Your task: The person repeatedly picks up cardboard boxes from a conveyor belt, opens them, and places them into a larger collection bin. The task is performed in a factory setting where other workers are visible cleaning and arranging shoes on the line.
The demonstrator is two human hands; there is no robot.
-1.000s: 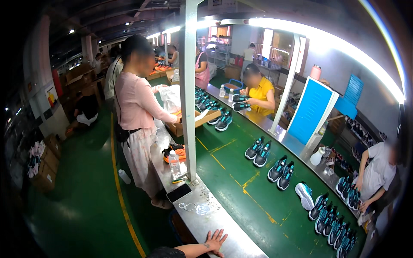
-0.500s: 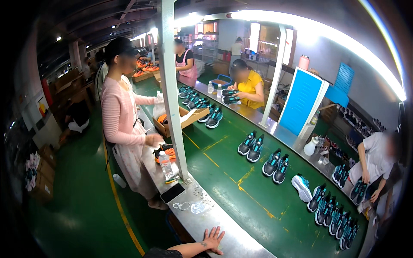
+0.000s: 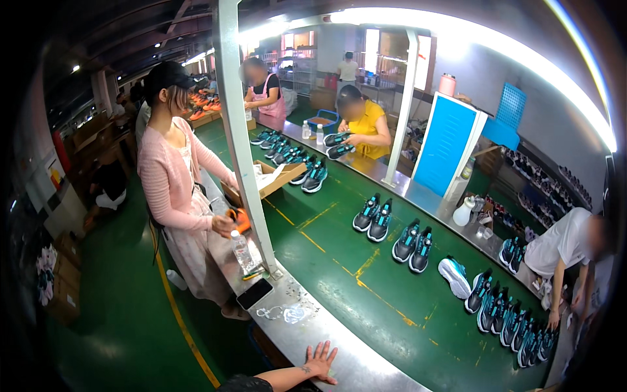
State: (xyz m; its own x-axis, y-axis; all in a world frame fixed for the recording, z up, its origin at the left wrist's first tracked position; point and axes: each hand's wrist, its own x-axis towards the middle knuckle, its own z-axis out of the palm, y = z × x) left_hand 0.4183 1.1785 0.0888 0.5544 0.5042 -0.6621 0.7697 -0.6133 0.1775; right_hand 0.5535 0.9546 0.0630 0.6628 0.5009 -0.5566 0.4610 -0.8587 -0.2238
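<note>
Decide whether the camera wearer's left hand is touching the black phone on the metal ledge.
Apart. The head view shows a stretch of metal ledge between the left hand, spread open, and the black phone.

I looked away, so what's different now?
The person in pink moved one hand from the box to beside an orange shoe; the worker in white leaned forward, lowering a hand near the shoe row. The left hand stayed flat on the bench.

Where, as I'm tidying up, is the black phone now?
In the head view, left of centre, the black phone lies on the metal ledge, between the clear bottle and the clear plastic pieces.
</note>
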